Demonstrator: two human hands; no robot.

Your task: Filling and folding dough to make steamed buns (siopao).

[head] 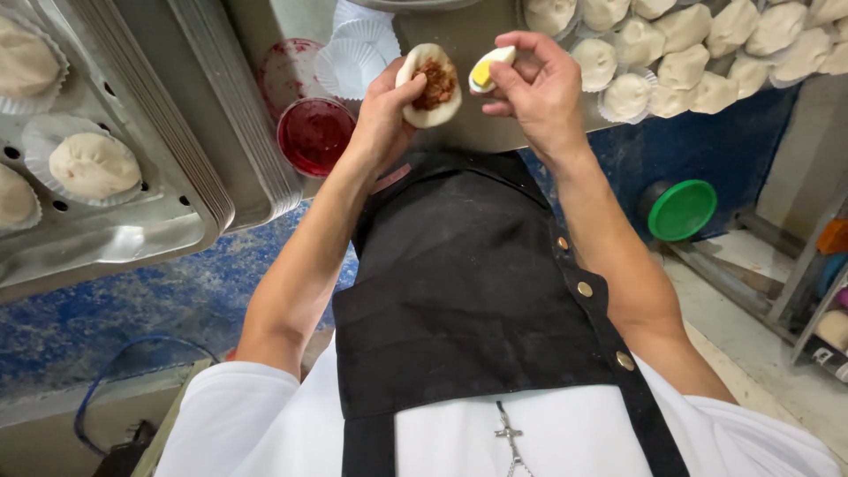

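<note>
Cupping a flat round of pale dough point(428, 86) with brown minced filling point(435, 82) heaped at its middle, the left hand point(382, 110) sits at about eleven o'clock from the black apron point(459, 283) below. Its fingers curl loosely behind and under the dough round, half closed like a shallow bowl, with the thumb pressed to the near edge; the filling faces up and lies clear of the fingertips.

At one o'clock from the apron, the right hand point(539, 88) pinches a wedge of boiled egg with white outside and yellow yolk point(488, 69). Thumb and first fingers point(508, 81) are drawn nearly together on the wedge, the other fingers folded in behind. The egg wedge hangs just beside the dough round at its three o'clock side, close to it; whether they touch I cannot tell.

At nine o'clock from the left hand stands a round red bowl of dark red liquid point(315, 134), with white pleated paper cups point(352, 66) at its twelve o'clock. Farther toward nine o'clock lies a perforated metal tray point(159, 212) carrying shaped white buns in paper cups point(93, 163). At two o'clock from the right hand, rows of finished white buns point(689, 53) crowd the metal worktop point(459, 132). A green round lid point(681, 210) lies at four o'clock, low on the floor.
</note>
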